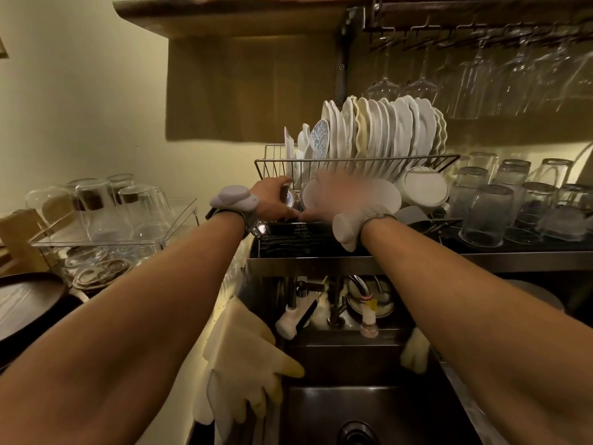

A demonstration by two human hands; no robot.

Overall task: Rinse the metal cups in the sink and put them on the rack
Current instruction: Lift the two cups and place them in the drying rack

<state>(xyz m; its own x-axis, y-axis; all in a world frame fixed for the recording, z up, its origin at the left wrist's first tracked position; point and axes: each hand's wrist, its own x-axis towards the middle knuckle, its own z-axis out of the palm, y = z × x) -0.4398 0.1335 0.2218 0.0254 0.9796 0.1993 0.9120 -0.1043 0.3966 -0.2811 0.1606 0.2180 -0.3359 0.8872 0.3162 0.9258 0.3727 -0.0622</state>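
Note:
Both arms reach up to the wire dish rack [353, 160] on the shelf above the sink [369, 412]. My left hand [272, 200] grips a shiny metal cup [290, 198] at the rack's front left corner, its fingers curled round it. Just right of the cup is my right hand [327, 197], blurred by motion, with its fingers spread in front of a white bowl [385, 194]; it seems to hold nothing. Both wrists wear grey bands.
White plates [385, 130] stand upright in the rack. Upturned glasses [500, 203] fill the shelf to the right, wine glasses [417, 81] hang overhead. A clear tray of glasses [106, 207] sits left. Rubber gloves [244, 364] drape the sink edge below the faucet [362, 287].

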